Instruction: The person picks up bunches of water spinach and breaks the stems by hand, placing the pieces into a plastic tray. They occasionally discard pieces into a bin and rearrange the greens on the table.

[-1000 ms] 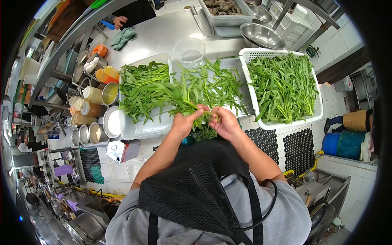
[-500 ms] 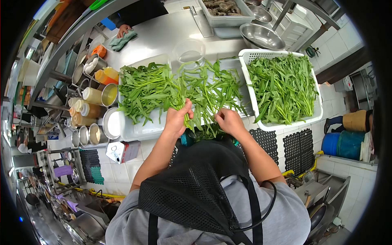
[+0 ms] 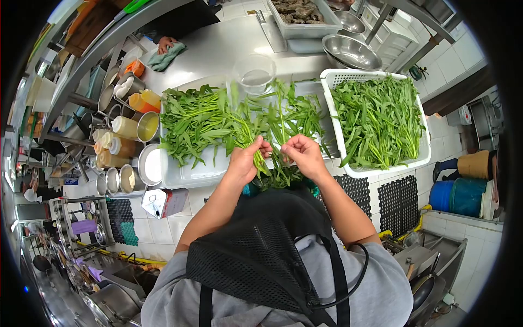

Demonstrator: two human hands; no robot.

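Note:
My left hand (image 3: 248, 159) is closed round the stems of a bunch of water spinach (image 3: 243, 129), its leaves reaching away from me. Close by on the right, my right hand (image 3: 305, 154) pinches thumb and fingers together at a water spinach stem (image 3: 281, 122). Leafy offcuts (image 3: 278, 178) lie below both hands, against my apron. To the left, a heap of long-stemmed water spinach (image 3: 188, 117) fills much of a translucent tray (image 3: 190, 173). More loose greens (image 3: 308, 111) rest in the tray behind my right hand.
At right stands a white perforated basket (image 3: 330, 103) full of greens. Behind are a clear round tub (image 3: 255, 73), a cleaver (image 3: 272, 35), a tub (image 3: 305, 31) of shrimp-like food and steel bowls (image 3: 351, 53). Sauce bottles (image 3: 125, 128) line the left. Another person's hand (image 3: 166, 44) holds a cloth (image 3: 168, 56).
My right hand has risen slightly and turned, coming closer to my left hand. My left hand has shifted a little to the right with the bunch. The other person's cloth has moved slightly right.

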